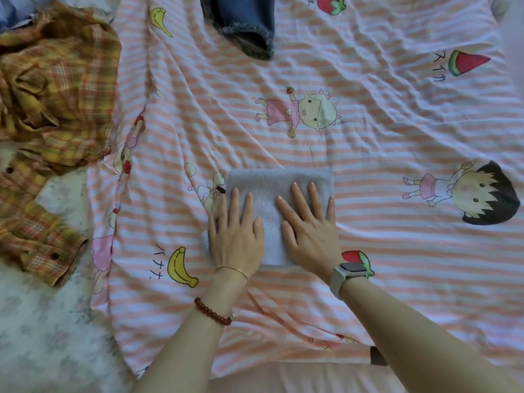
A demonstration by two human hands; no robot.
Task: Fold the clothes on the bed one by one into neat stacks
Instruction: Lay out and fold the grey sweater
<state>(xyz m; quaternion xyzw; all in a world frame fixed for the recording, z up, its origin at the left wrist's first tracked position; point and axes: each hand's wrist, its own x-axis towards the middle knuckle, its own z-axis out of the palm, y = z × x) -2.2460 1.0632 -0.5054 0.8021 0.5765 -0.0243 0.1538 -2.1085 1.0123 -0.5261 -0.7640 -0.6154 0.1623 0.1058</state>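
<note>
- Left hand (pixel 236 236) and right hand (pixel 307 231) are laid flat, fingers straight and spread, on the grey knit (pixel 279 191); nothing is curled round or pinched, so each grip is open and pressing.
- The grey knit is seen folded to a small rectangle near the front middle of the bed, on the striped sheet (pixel 382 131). Its left edge bulges slightly beside the left hand; far edge looks square.
- Handling judged: light, soft, limp, ribbed surface with some friction; not fragile. It would sag if lifted by one corner, and folds could spring open.
- Best hold judged: both short sides taken together, or one palm slid under with the other on top, so the layers are kept together.
- Step judged: smoothing of a finished fold; the piece is yet to be placed on a stack.
- Further left, a plaid shirt (pixel 54 89) lies crumpled and unfolded, partly off the sheet. Thin woven cloth, likely light, with buttons to be kept aligned.
- At the far edge, denim (pixel 243 21) is partly in view, frayed hem showing; judged heavier and stiffer than the other two.
</note>
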